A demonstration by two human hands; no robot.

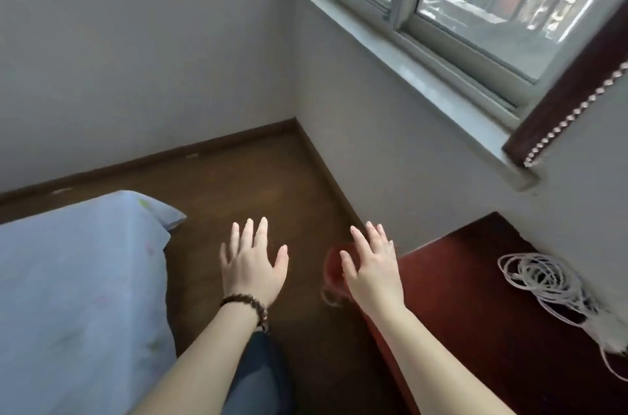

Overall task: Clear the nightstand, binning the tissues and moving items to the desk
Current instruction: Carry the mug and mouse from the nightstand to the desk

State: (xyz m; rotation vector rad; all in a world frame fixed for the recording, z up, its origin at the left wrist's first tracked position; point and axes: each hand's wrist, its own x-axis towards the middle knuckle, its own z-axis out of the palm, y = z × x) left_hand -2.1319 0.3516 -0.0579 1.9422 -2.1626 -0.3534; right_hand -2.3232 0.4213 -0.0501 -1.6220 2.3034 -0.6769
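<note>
Both forearms reach forward; left hand (253,266) and right hand (372,266) are spread, empty. Turn toward 3 o'clock, gather the white cord (543,282) from the counter (469,295) in one bundle.

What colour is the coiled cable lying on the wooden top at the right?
White. The coiled cable shows clearly in the head view, against the dark reddish-brown wooden top.

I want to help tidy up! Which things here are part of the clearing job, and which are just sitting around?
Part of the job:
nightstand
white cord, coiled on the nightstand
red bin, on the floor beside it
left hand and right hand, both open and empty

Just around:
bed
window
bracelet
</note>
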